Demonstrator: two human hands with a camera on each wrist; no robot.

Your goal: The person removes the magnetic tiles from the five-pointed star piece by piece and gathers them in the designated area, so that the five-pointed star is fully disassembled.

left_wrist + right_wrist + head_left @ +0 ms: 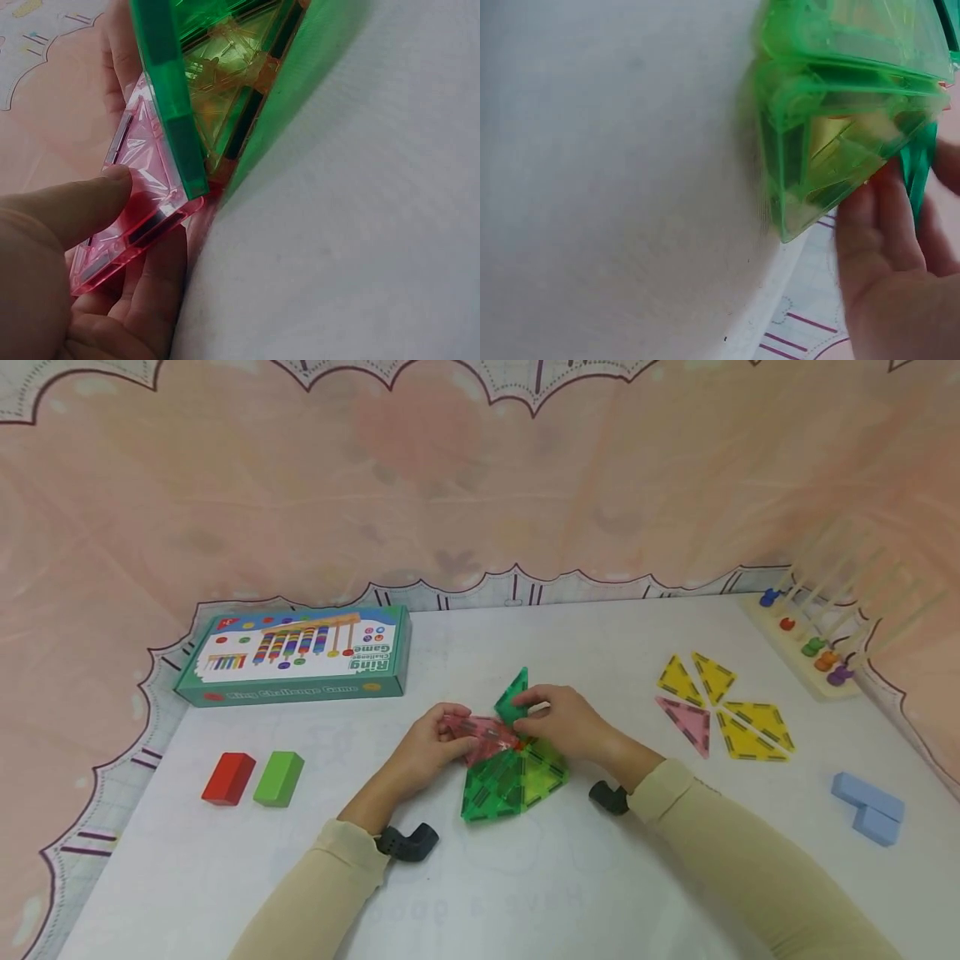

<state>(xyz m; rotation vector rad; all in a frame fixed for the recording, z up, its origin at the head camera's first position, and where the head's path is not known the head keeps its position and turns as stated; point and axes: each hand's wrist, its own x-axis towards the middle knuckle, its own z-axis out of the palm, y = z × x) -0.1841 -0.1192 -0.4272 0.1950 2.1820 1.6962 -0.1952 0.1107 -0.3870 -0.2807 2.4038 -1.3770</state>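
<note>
Clear magnetic tiles form a raised cluster at the table's middle, with dark green tiles [491,789] and light green tiles [543,774] in front. My left hand [423,750] pinches a pink triangular magnetic tile [483,733] at the cluster's left side; the left wrist view has the thumb on its face and fingers beneath. At the back, my right hand [567,724] pinches a teal green triangular magnetic tile [512,693], whose tip points up. In the right wrist view, that teal tile [916,176] is between thumb and fingers, partly hidden behind the cluster.
A ring game box [292,656] lies back left, behind a red block [228,779] and a green block [279,779]. To the right are several yellow triangular tiles [752,732], a pink tile [688,725], light blue blocks [870,806] and a peg board [806,652].
</note>
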